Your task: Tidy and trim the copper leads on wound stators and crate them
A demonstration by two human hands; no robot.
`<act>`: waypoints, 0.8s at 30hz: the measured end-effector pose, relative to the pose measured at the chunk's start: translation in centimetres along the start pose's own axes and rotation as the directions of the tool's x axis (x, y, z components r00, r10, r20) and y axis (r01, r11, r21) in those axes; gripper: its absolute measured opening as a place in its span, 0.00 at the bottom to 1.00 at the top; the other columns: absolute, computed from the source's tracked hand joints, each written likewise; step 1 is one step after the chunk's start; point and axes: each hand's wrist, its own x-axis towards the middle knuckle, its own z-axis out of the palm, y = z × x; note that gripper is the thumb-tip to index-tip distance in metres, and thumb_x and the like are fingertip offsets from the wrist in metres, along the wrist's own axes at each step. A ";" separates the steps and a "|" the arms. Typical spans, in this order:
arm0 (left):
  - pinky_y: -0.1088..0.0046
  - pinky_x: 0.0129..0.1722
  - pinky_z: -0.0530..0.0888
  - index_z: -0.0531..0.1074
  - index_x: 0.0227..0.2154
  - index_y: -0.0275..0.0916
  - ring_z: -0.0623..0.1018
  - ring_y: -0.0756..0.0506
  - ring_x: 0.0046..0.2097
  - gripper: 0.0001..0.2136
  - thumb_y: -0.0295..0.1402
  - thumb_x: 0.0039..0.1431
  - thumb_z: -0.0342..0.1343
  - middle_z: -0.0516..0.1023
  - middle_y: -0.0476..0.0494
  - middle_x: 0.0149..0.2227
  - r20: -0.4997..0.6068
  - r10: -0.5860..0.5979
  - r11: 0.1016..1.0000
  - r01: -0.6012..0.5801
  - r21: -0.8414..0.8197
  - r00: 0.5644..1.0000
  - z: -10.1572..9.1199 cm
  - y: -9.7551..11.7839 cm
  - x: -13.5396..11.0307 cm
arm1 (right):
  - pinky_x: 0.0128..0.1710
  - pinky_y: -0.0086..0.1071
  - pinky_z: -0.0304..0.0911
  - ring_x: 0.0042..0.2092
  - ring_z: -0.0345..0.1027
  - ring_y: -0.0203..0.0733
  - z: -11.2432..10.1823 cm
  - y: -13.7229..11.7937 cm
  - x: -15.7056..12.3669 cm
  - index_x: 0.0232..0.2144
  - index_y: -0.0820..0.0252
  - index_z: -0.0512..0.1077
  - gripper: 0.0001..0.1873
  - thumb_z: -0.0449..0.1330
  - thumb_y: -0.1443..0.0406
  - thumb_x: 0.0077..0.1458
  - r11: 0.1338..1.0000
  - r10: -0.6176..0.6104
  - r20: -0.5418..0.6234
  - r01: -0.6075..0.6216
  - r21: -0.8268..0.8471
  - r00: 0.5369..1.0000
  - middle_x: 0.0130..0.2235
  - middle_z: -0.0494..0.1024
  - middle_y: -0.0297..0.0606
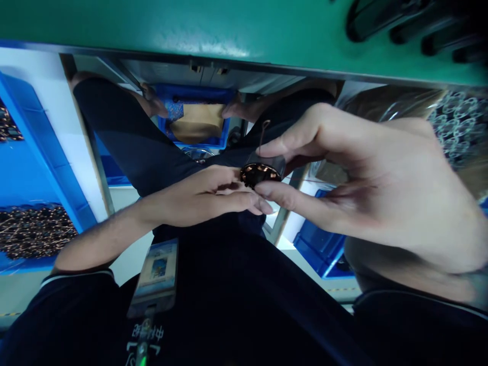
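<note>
In front of my lap is a small, dark, round motor stator (263, 174) with copper windings showing around its open face. A thin copper wire (263, 134) with a small loop at its end stands up from it. My right hand (366, 173) pinches the stator between thumb and index finger, closed on its right side. My left hand (217, 195) is closed at its left edge, thumb and fingers against it; some of these fingertips are hidden behind the part.
A green tabletop (152, 30) with black cylinders (381, 20) runs across the far side. Blue bins (34, 173) holding copper-wound parts (38, 229) stand at left. Metal rings (457, 127) lie at right near clear plastic. A blue crate (198, 94) sits between my feet.
</note>
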 end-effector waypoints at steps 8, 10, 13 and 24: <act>0.80 0.24 0.58 0.60 0.28 0.39 0.57 0.57 0.24 0.18 0.32 0.76 0.56 0.57 0.56 0.27 0.079 -0.246 0.811 0.250 -0.528 0.966 1.5 0.7 0.5 | 0.38 0.39 0.83 0.43 0.88 0.46 -0.6 0.8 0.6 0.52 0.44 0.80 0.13 0.73 0.52 0.69 0.992 0.094 0.004 -0.094 0.089 0.996 0.47 0.89 0.33; 0.77 0.23 0.50 0.64 0.32 0.39 0.53 0.56 0.23 0.14 0.32 0.78 0.52 0.55 0.56 0.28 0.081 -0.214 0.836 0.225 -0.501 0.973 1.6 0.7 0.0 | 0.40 0.36 0.86 0.44 0.88 0.44 -0.7 1.4 0.9 0.51 0.43 0.81 0.13 0.75 0.57 0.67 0.949 0.095 0.039 -0.102 0.300 0.995 0.45 0.88 0.33; 0.77 0.22 0.49 0.72 0.48 0.41 0.50 0.55 0.22 0.08 0.37 0.81 0.51 0.54 0.58 0.28 0.091 -0.160 0.838 0.184 -0.513 0.983 1.8 0.7 -0.8 | 0.38 0.34 0.88 0.38 0.88 0.42 -0.6 1.9 1.7 0.46 0.44 0.83 0.11 0.76 0.64 0.63 0.813 0.100 0.091 -0.134 0.566 0.991 0.39 0.87 0.33; 0.84 0.15 0.50 0.73 0.43 0.41 0.42 0.58 0.18 0.16 0.46 0.76 0.69 0.46 0.64 0.22 -0.158 -0.109 0.786 -0.013 -0.618 0.981 2.6 0.9 0.2 | 0.44 0.41 0.88 0.41 0.88 0.45 1.1 2.2 2.7 0.47 0.48 0.81 0.10 0.76 0.62 0.65 0.686 0.203 -0.028 -0.122 0.717 0.979 0.42 0.89 0.32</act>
